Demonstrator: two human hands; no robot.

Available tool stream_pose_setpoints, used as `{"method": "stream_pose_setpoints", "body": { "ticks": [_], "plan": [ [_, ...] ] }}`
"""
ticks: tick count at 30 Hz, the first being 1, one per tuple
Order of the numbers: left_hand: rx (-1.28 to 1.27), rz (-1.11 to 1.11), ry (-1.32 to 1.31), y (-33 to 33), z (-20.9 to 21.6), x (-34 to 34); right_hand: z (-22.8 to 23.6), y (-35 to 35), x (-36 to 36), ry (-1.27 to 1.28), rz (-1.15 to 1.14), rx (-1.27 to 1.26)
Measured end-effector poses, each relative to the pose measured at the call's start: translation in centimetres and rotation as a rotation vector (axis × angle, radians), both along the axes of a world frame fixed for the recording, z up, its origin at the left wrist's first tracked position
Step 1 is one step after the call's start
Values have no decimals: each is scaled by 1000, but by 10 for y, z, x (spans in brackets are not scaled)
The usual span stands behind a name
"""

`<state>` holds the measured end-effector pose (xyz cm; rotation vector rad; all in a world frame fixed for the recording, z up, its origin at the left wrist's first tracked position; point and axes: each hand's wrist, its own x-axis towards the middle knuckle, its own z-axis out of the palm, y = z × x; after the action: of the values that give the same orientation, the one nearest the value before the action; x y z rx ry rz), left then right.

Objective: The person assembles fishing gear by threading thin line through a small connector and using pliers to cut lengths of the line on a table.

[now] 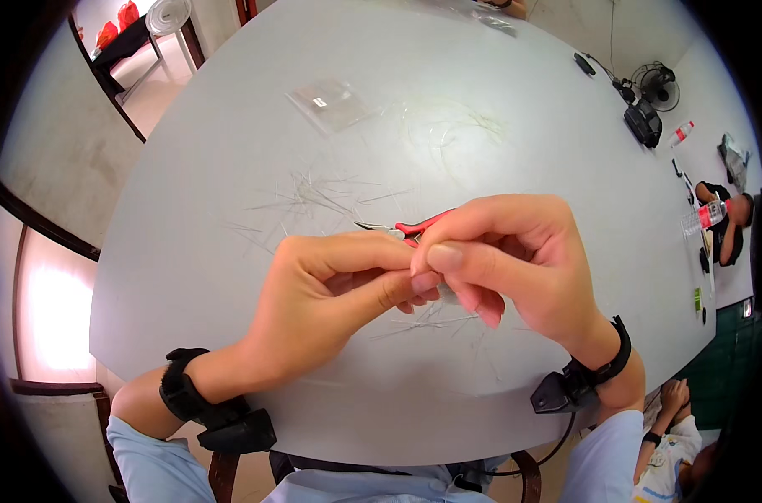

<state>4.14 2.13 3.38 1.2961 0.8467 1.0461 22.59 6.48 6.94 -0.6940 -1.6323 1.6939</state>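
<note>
Fingertips (444,256) of left hand (310,310) and right hand (549,277) pinched (contents unclear), near pliers (417,227).

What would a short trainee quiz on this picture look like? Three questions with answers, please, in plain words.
1. Multiple choice: the pliers have handles of which colour? a) green b) red c) yellow
2. True or false: the left hand and the right hand come together at the fingertips.
3. Where is it: does the clear flat packet lie closer to the person than the hands do, or farther across the table?

Key: 1, b; 2, true; 3, farther across the table.
</note>
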Motion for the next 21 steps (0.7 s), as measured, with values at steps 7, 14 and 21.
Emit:
{"method": "stream_pose_setpoints", "body": {
  "ticks": [7, 14, 21],
  "plan": [
    [13, 5, -27, -1, 10, 5, -7, 6, 3, -128, -43, 219],
    [-60, -11, -25, -1, 4, 1, -12, 2, -1, -91, -43, 550],
    [-63, -23, -163, 1, 2, 5, 0, 5, 1, -64, -3, 131]
  ]
}}
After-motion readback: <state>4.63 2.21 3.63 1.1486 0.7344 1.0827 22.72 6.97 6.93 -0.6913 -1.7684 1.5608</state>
